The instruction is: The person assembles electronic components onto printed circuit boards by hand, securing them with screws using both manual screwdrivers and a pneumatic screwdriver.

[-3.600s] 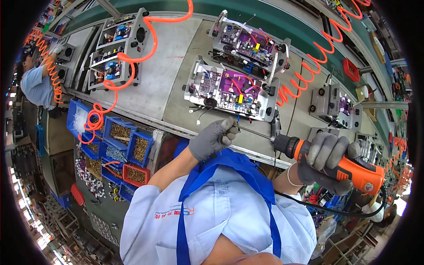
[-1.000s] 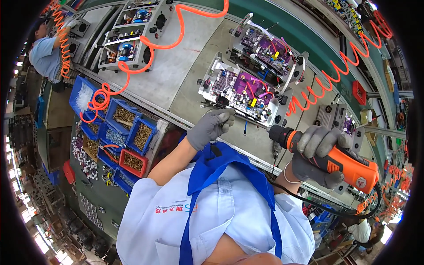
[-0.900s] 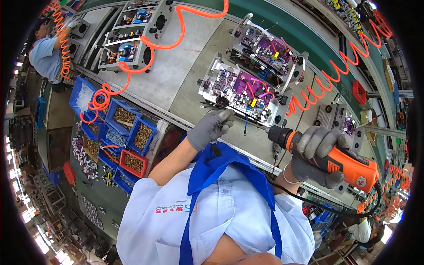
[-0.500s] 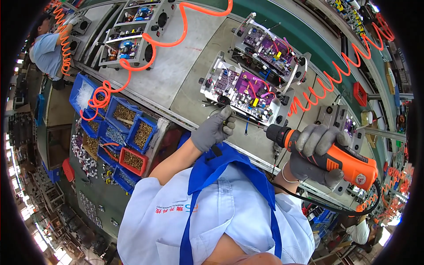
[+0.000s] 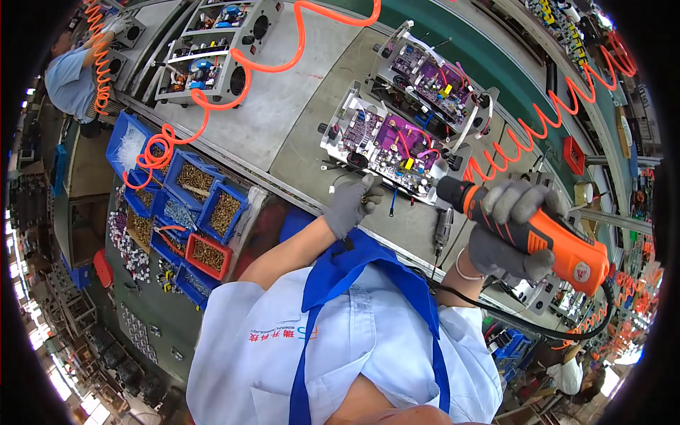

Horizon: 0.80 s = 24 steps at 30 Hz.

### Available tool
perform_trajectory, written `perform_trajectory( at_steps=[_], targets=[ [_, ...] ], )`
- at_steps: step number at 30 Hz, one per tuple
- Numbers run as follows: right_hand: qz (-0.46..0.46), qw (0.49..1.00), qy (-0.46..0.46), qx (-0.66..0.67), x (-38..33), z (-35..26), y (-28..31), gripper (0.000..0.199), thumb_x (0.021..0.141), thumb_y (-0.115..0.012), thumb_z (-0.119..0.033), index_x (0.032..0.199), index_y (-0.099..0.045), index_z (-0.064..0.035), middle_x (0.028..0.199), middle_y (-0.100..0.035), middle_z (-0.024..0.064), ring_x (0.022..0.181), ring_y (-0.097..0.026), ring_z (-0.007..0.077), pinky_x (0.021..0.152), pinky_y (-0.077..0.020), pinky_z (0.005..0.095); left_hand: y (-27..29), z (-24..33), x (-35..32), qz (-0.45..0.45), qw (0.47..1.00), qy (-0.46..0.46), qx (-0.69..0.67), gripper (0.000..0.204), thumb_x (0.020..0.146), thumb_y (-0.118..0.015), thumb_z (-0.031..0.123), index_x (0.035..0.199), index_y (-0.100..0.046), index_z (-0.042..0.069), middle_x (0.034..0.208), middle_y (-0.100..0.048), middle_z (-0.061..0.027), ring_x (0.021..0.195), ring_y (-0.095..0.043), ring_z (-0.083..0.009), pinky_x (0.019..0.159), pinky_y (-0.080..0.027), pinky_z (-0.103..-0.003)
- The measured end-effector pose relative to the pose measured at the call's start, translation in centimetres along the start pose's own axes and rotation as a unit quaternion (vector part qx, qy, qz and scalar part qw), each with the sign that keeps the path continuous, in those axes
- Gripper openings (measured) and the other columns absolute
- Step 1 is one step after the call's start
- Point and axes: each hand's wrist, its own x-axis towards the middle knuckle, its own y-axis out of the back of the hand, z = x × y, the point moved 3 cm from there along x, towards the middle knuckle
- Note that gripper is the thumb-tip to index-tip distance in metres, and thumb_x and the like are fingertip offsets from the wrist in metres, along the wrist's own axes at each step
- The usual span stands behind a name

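The right hand (image 5: 501, 246), grey-gloved, wraps its grip around an orange-and-black power driver (image 5: 577, 262), nose beside the open silver metal chassis (image 5: 440, 168) on the grey worktop (image 5: 297, 127). The grey-gloved left hand (image 5: 347, 207) curls; its contents are unclear.

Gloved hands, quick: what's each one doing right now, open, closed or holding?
Left hand: curled; can't tell whether it holds anything.
Right hand: closed around the orange drill.

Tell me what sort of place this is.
Likely an electronics assembly line: an exposed purple circuit board, a red bin of small brass-coloured parts, and an orange power driver in hand.
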Motion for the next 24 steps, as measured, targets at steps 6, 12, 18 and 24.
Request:
perform_trajectory(
  at_steps=[6,12,18,24],
  targets=[
    [-0.009,0.997,-0.033,-0.063,0.8,3.2,-0.3,0.068,0.078,-0.063,-0.046,0.125,-0.046,0.0001,0.078,-0.054,0.0073,0.059,-0.05,0.0189,0.055,-0.0447,0.0344,-0.2,-0.4,2.7,0.027,0.996,-0.079,-0.019,0.026,0.09,-0.061,0.03,0.098,-0.06,0.005,0.076,-0.061,-0.0044,0.059,-0.054,-0.0084,0.045,-0.04,-0.019],
    [0.002,0.994,-0.086,-0.075,0.9,5.6,-0.5,0.064,0.08,-0.066,-0.04,0.125,-0.046,-0.0011,0.082,-0.054,0.0072,0.065,-0.053,0.0199,0.057,-0.0461,0.0359,-0.6,-0.5,2.4,0.056,0.992,-0.116,-0.005,0.023,0.091,-0.06,0.027,0.096,-0.061,0.005,0.074,-0.062,-0.0043,0.055,-0.053,-0.0081,0.044,-0.039,-0.02],
    [-0.006,0.989,-0.116,-0.088,0.9,6.9,-0.9,0.064,0.08,-0.067,-0.041,0.123,-0.045,0.0001,0.083,-0.054,0.0075,0.065,-0.054,0.0198,0.058,-0.0474,0.0368,-0.2,-0.7,2.7,0.045,0.993,-0.112,-0.012,0.023,0.092,-0.059,0.027,0.096,-0.061,0.004,0.075,-0.062,-0.0041,0.055,-0.053,-0.0081,0.045,-0.039,-0.02],
    [-0.013,0.987,-0.132,-0.093,1.3,7.7,-1.5,0.062,0.08,-0.068,-0.04,0.121,-0.046,0.0007,0.083,-0.054,0.007,0.066,-0.055,0.0187,0.059,-0.0499,0.0357,0.2,-0.7,2.8,0.041,0.993,-0.111,0.006,0.025,0.093,-0.058,0.028,0.098,-0.061,0.004,0.075,-0.062,-0.0038,0.056,-0.054,-0.0082,0.045,-0.04,-0.02]
  ],
)
